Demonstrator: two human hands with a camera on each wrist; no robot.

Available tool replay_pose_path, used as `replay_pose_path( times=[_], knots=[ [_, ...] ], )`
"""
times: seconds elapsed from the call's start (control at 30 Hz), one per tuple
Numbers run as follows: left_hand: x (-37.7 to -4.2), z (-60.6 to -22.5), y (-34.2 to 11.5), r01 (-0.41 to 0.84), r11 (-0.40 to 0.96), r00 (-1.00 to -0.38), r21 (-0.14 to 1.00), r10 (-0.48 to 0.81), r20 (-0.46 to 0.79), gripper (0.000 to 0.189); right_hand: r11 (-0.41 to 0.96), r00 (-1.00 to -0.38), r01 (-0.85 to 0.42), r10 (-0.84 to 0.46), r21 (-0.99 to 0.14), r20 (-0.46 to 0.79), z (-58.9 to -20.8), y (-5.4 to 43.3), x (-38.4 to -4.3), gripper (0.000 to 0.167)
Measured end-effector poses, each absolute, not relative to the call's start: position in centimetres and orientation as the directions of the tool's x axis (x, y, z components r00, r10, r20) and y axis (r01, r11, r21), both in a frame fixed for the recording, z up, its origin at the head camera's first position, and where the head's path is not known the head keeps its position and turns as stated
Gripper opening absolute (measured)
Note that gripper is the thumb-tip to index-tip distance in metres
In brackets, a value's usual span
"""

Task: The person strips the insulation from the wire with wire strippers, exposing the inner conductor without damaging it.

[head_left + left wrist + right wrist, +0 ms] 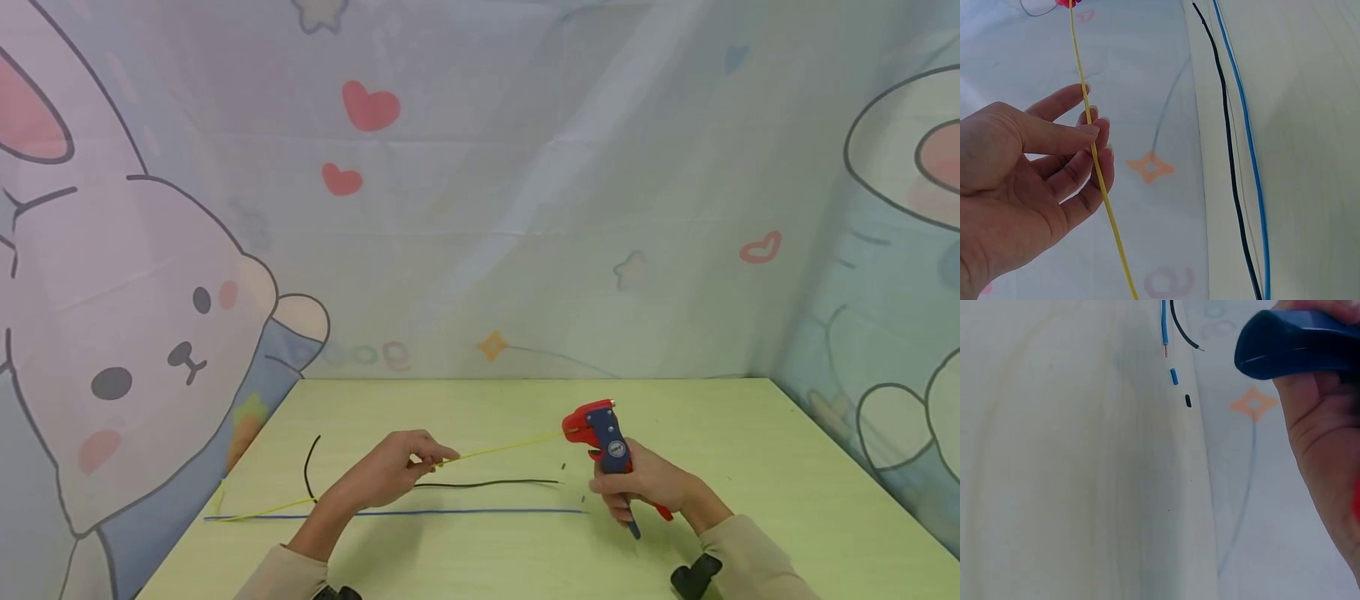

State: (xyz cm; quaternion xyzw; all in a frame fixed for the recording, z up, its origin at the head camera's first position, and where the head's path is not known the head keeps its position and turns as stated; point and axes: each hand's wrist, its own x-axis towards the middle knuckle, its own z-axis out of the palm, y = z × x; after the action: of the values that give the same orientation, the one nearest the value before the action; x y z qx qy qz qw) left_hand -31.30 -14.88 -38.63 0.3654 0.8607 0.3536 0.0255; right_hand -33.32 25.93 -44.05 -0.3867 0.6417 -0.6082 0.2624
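My left hand [401,467] pinches a yellow wire [1107,206] between thumb and fingers, above the table. From there the wire runs right, slightly upward, to the red head of a wire stripper [600,433]; its end goes into the tool's jaws. My right hand [645,483] grips the stripper by its blue and red handles, holding it upright with the head toward the left hand. In the right wrist view, only a dark blue handle [1297,347] shows beside the palm. The yellow wire's other part trails down to the table at left.
A black wire [495,482] and a blue wire [465,511] lie across the table [480,558]. Bare copper shows at the blue wire's right end. Close by lie a small blue piece of insulation [1174,376] and a black one [1188,400]. A printed cloth [525,208] hangs behind.
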Motion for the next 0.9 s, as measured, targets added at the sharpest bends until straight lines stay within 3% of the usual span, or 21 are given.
replay_pose_path(
  times=[0.23,0.47,0.63,0.83,0.9],
  knots=[
    [-31.4,-38.9,-14.9,0.597,0.491,-0.742,0.635,0.639,0.203,0.038,-0.034,-0.55,-0.175,-0.825,-0.984,0.126,-44.2,26.1,-33.3,0.025],
    [-31.4,-39.0,-15.1,0.584,0.491,-0.748,0.647,0.635,0.194,0.036,0.053,-0.684,-0.153,-0.726,-0.987,0.067,-43.7,25.8,-32.7,0.026],
    [-31.5,-39.2,-15.2,0.58,0.501,-0.751,0.642,0.635,0.183,0.035,0.03,-0.631,-0.143,-0.773,-0.989,0.068,-44.0,26.2,-32.9,0.027],
    [-31.8,-39.2,-15.5,0.596,0.524,-0.755,0.609,0.624,0.203,0.035,-0.074,-0.531,-0.049,-0.843,-0.996,0.089,-44.1,27.2,-33.3,0.007],
    [-31.8,-39.1,-15.5,0.596,0.522,-0.755,0.61,0.623,0.205,0.035,-0.084,-0.515,-0.01,-0.853,-0.996,0.078,-44.2,27.6,-33.4,0.007]
  ],
)
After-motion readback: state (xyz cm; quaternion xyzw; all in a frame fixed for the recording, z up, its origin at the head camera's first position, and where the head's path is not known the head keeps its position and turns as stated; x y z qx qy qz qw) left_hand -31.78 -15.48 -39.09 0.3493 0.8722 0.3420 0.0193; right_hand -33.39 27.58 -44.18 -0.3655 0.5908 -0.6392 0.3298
